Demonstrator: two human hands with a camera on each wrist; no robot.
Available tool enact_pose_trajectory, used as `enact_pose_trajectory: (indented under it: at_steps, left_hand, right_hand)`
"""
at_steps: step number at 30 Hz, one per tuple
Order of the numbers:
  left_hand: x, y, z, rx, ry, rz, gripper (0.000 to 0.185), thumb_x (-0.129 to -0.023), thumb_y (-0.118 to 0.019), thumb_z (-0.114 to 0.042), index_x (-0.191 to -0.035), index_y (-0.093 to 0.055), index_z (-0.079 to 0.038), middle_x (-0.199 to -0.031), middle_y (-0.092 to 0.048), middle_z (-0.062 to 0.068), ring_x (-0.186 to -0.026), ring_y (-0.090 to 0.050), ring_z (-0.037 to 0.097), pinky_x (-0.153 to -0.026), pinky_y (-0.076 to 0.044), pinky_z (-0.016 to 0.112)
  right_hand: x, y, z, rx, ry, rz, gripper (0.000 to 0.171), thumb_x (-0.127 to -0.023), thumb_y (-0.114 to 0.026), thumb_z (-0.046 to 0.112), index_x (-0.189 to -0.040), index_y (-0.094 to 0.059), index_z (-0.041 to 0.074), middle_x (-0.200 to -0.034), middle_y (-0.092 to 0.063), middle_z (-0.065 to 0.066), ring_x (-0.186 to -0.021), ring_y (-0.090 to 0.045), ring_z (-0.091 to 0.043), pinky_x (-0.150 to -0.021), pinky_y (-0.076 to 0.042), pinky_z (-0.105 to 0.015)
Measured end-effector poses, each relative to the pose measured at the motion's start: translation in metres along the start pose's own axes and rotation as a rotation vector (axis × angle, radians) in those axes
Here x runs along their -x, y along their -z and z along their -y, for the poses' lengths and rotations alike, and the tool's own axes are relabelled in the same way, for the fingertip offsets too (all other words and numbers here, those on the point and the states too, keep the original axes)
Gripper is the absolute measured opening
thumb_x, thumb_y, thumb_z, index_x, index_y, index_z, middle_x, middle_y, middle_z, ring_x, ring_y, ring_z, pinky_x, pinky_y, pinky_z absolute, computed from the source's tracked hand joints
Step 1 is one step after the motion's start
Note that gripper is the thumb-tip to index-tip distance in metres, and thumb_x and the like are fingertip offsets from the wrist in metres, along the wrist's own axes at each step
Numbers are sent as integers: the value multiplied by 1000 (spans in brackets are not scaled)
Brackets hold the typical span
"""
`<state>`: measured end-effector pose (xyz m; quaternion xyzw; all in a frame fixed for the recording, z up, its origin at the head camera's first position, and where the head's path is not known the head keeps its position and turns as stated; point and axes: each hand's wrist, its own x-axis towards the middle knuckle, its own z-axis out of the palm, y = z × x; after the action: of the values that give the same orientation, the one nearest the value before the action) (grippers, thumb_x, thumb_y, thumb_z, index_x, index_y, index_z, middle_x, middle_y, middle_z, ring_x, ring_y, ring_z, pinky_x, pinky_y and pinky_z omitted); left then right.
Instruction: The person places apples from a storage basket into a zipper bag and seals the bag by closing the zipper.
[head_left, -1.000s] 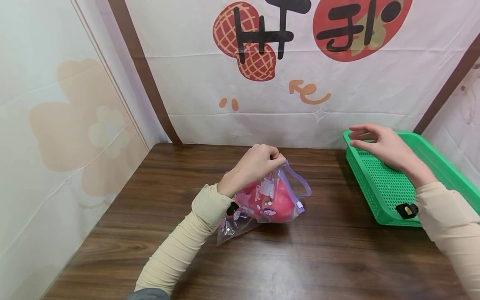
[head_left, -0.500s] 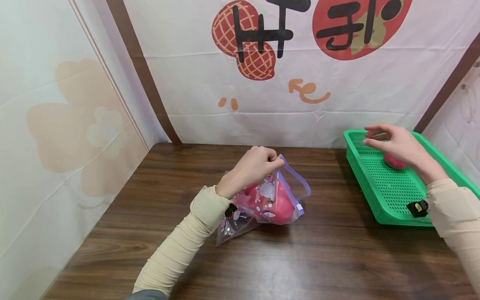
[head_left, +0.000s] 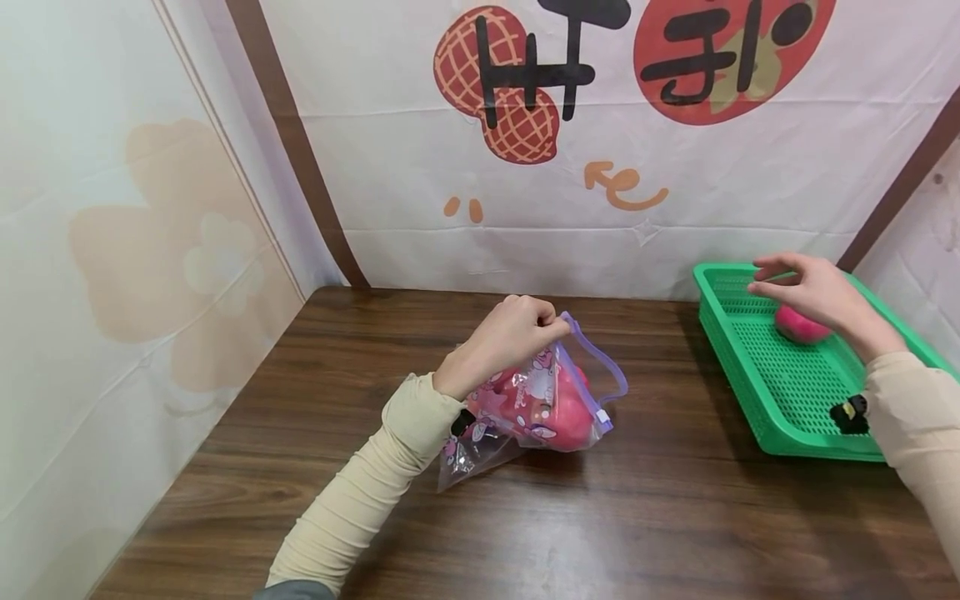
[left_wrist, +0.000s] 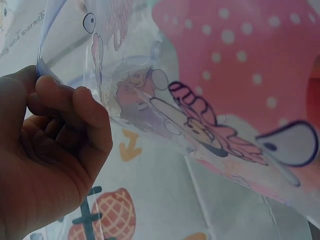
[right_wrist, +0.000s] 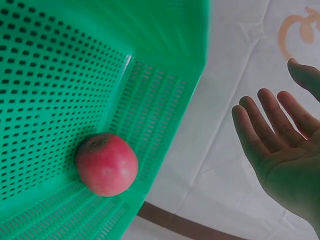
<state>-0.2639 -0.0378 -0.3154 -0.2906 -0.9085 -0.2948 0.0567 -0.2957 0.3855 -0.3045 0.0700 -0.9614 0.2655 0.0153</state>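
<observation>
My left hand (head_left: 510,333) pinches the top edge of a clear zip bag (head_left: 540,385), printed with pink cartoon figures and edged in purple. Red-pink round things show through its plastic; their exact number is hard to tell. A white slider (head_left: 603,416) sits at the lower end of the purple strip, and the mouth gapes. Over the green basket (head_left: 738,379) on the right hovers my right hand (head_left: 817,293), fingers loosely bent and holding nothing. Beneath it a red apple (head_left: 799,327) lies on the basket floor; the right wrist view shows this apple (right_wrist: 106,165) near a corner.
Both bag and basket stand on a dark brown wooden table (head_left: 360,517). A printed white cloth (head_left: 390,167) hangs behind the table, and another cloth with pale flowers (head_left: 112,333) covers the left side.
My right hand has shifted to the right over the basket, bringing the apple below it into view. The left hand keeps its hold on the bag, almost still.
</observation>
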Motion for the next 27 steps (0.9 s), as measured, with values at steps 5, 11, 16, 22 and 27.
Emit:
enact_pose_trajectory:
  at_steps: [5, 11, 16, 22, 27]
  left_hand:
    - [0, 1, 1, -3, 8, -2, 37, -91, -56, -29, -59, -42, -16, -56, -34, -7, -54, -32, 5, -56, -31, 22]
    - [1, 3, 1, -19, 8, -13, 36, -90, -57, -29, -59, -43, -17, -56, -35, -8, -54, -34, 5, -55, -31, 21]
    - [1, 5, 2, -21, 11, -16, 37, -91, -57, -30, -60, -43, -17, -56, -34, -8, -54, -33, 5, -55, -31, 22]
    - [6, 7, 1, -18, 23, -13, 36, -91, -57, -29, -60, -43, -16, -56, -34, -7, -54, -32, 5, -55, -31, 22]
    - [9, 6, 3, 2, 23, -13, 35, -90, -57, -26, -59, -44, -16, -56, -34, -7, -54, -32, 5, -55, -31, 22]
  right_hand:
    - [-4, 2, -9, 1, -3, -3, 66, -95, -58, 50, -143, -47, 7, -108, -59, 22, -86, -48, 23, -98, -38, -63]
    - [-10, 4, -17, 30, -17, 17, 70, -96, -55, 51, -145, -43, 2, -134, -58, -22, -90, -55, 15, -97, -40, -63]
    - [-13, 5, -29, 71, -55, 25, 73, -98, -50, 50, -144, -39, -6, -138, -46, -37, -127, -41, -54, -99, -35, -67]
    - [-15, 4, -46, 79, -89, 5, 78, -97, -51, 51, -142, -36, -12, -136, -42, -42, -125, -36, -59, -100, -30, -71]
    - [-15, 0, -59, 84, -109, 1, 79, -98, -52, 47, -141, -33, -16, -136, -36, -46, -124, -34, -62, -100, -30, -72]
